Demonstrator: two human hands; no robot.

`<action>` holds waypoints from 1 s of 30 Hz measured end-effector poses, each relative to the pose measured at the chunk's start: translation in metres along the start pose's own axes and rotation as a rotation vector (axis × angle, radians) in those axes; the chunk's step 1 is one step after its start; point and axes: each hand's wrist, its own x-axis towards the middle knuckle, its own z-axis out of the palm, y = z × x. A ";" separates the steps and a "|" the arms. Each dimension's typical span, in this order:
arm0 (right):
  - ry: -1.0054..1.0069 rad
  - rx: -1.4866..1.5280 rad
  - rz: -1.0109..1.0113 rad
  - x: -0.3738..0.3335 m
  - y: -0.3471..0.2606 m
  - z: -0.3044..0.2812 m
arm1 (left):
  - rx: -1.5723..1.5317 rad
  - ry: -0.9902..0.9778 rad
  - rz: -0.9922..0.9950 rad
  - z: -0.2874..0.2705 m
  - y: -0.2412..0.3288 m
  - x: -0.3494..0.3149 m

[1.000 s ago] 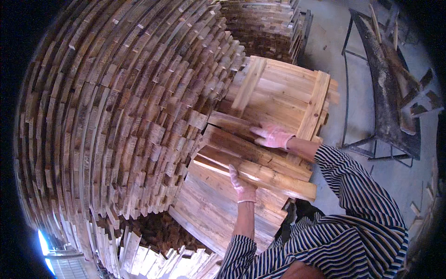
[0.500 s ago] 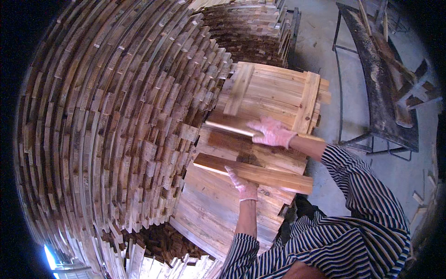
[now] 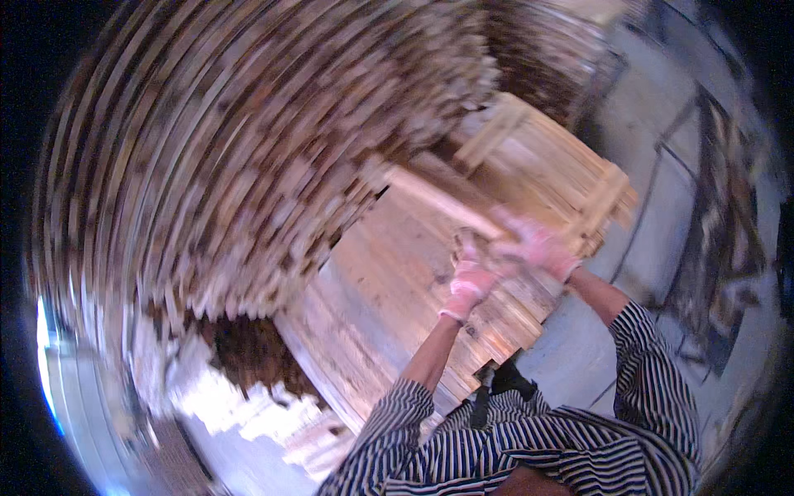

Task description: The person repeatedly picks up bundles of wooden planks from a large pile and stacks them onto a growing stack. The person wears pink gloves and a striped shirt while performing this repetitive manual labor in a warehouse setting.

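Observation:
A short wooden board (image 3: 438,197) slants above a bed of planks, its near long edge pale. My left hand (image 3: 470,289), in a pink-and-white work glove, grips this board at its lower right part, fingers pointing up along it. My right hand (image 3: 547,248), gloved alike, is at the board's right end. Motion smears its fingers, so their hold is unclear. Both hands are close together, over the laid planks (image 3: 372,281). Whether a second board lies under the first cannot be made out.
A tall stack of wooden slats (image 3: 248,165) rises along the left. Beyond the hands is a slatted panel with crosspieces (image 3: 600,202). A dark metal-framed bench (image 3: 711,223) stands at the right on the grey floor (image 3: 579,331). Pale wood pieces (image 3: 223,409) lie lower left.
The view has turned and blurred. My left hand and its board have moved up toward my right hand; the hands, apart before, are now side by side. More bare planks show below them.

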 end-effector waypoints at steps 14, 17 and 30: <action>0.022 -0.472 0.055 0.046 0.061 0.042 | 0.292 -0.205 0.159 -0.029 -0.019 -0.046; 0.084 -0.527 -0.104 0.049 0.097 0.042 | 0.059 0.088 0.034 -0.086 -0.044 -0.096; 0.059 -0.625 -0.389 -0.004 -0.190 0.193 | -0.720 1.391 -1.748 -0.241 -0.468 -0.419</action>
